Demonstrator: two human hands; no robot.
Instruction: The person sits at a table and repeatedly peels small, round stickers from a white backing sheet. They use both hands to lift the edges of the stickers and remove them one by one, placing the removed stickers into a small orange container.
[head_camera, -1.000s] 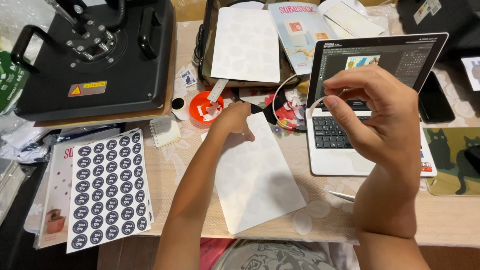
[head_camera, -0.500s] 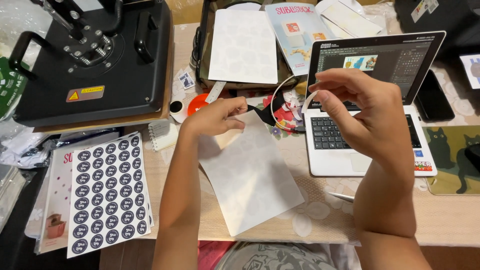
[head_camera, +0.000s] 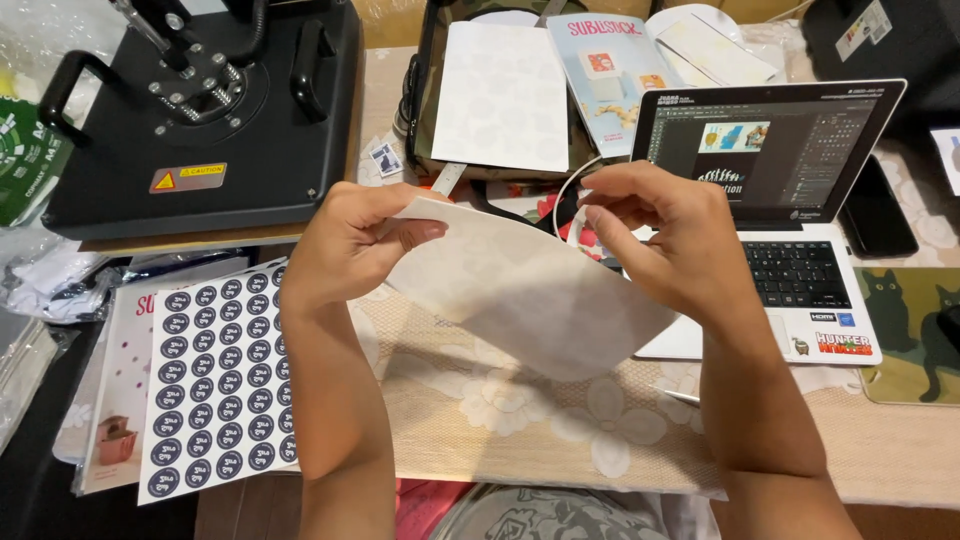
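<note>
My left hand (head_camera: 345, 235) and right hand (head_camera: 665, 240) pinch the white sheet (head_camera: 525, 290), lifted off the table (head_camera: 520, 420) at 12 o'clock, seemingly to peel it.

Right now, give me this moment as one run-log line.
left hand: pinching white sheet corner | right hand: fingertips at sheet's top edge | sheet: lifted off table | nearby: sticker sheet, laptop

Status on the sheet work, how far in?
Done: a printed sheet of round dark stickers lies on the table by the heat press. In hand: left hand lifts a white sheet by its corner; right hand pinches something too small to tell. Left: sheet looks blank, nothing pressed.
</note>
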